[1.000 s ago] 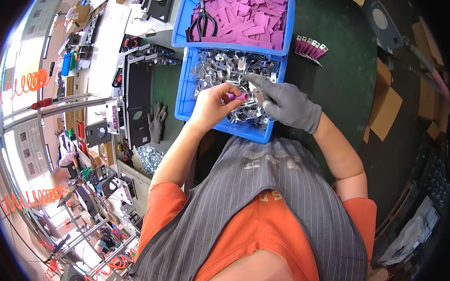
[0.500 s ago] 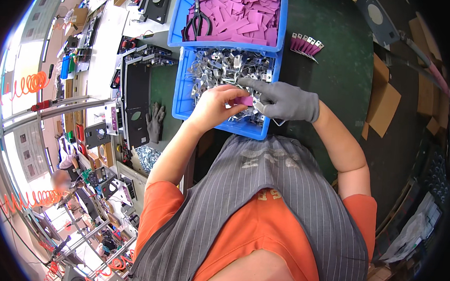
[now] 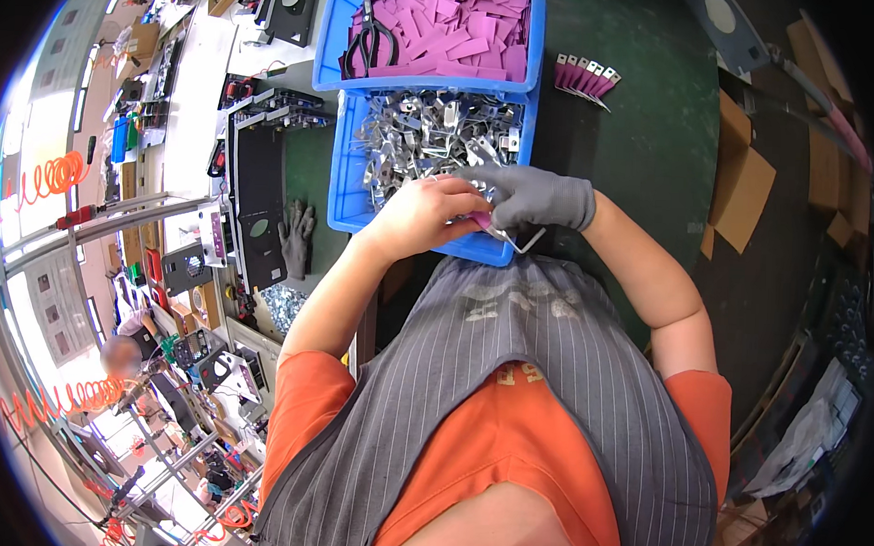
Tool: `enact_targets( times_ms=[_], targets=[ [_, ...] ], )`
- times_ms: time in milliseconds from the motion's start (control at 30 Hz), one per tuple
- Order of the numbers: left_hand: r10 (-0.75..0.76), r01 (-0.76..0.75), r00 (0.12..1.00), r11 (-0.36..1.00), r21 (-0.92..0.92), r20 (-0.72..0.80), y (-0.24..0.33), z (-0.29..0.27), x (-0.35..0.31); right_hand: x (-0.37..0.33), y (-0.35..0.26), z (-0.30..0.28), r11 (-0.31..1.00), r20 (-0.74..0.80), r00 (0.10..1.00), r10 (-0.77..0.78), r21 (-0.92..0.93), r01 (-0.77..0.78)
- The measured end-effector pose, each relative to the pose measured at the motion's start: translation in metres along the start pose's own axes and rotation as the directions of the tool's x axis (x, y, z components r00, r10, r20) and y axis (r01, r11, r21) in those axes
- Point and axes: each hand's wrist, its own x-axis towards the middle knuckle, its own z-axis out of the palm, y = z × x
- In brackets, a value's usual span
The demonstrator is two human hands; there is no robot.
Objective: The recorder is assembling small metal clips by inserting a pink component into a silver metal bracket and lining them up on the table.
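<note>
My bare left hand (image 3: 424, 217) is closed, its thumb and fingers pinching a small purple strip (image 3: 482, 220). Just right of it, my right hand (image 3: 545, 200) wears a grey glove, its fingers bent in and meeting the left fingertips. A bent metal bracket (image 3: 528, 243) sticks out below the gloved fingers, at the end of the strip; how far the strip covers it is hidden. Both hands are over the near part of a blue bin (image 3: 344, 164) full of loose metal brackets (image 3: 418, 133).
Behind stands another blue bin (image 3: 424, 84) of purple strips (image 3: 455, 33), with black-handled scissors (image 3: 370, 44) on them. Several purple-covered brackets (image 3: 585, 78) lie in a row on the green table (image 3: 644, 136). At left are a grey glove (image 3: 296, 239) and a black panel (image 3: 257, 190).
My hands have drawn closer together over the bin's near edge. More of the metal bracket now shows below the gloved hand. The whole view has shifted slightly.
</note>
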Motion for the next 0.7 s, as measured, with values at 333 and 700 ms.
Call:
enact_targets(
  times_ms=[333, 700],
  targets=[
    [-0.071, 0.073, 0.997, 0.984, -0.16, 0.022, -0.002, -0.003, -0.002, -0.062, 0.001, -0.01, 0.957, -0.206, 0.959, -0.194, -0.256, 0.139],
    [-0.013, 0.015, 1.0, 0.994, 0.108, -0.013, 0.01, 0.009, 0.013, -0.047, 0.007, -0.007, 0.828, -0.371, 0.832, -0.413, -0.533, 0.174]
  ],
)
